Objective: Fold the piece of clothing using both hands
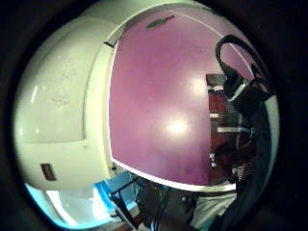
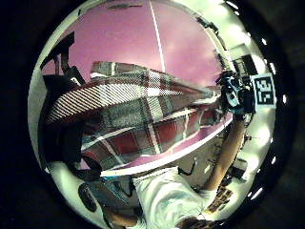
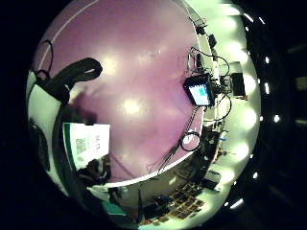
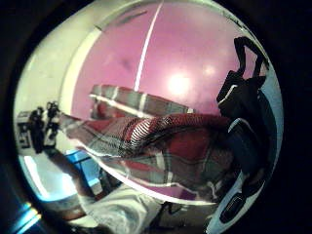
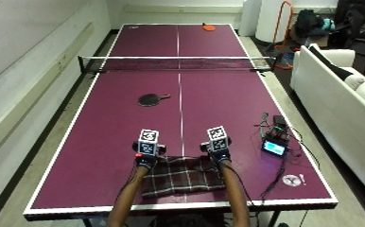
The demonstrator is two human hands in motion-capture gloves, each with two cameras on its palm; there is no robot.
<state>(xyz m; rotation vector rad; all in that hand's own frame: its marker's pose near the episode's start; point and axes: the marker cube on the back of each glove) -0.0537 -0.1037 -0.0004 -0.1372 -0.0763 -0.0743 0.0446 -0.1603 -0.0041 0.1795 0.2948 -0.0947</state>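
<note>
A red, grey and white plaid garment (image 5: 182, 176) lies at the near edge of the purple table (image 5: 107, 123), between my forearms. My left hand (image 5: 146, 158) grips its far left corner and my right hand (image 5: 218, 152) grips its far right corner. In the left thumb side palm view the plaid cloth (image 2: 143, 109) stretches above the table from this palm to the other hand (image 2: 236, 95). From the right thumb side palm, the same cloth (image 4: 161, 141) runs across to the other hand (image 4: 41, 127). The cloth's near part hangs down toward the table's edge.
A black paddle (image 5: 151, 99) lies mid-table and the net (image 5: 178, 61) crosses behind it. An orange paddle (image 5: 208, 27) sits at the far end. A small screen device (image 5: 275, 146) with cables is to my right. A white sofa (image 5: 340, 94) stands beside the table.
</note>
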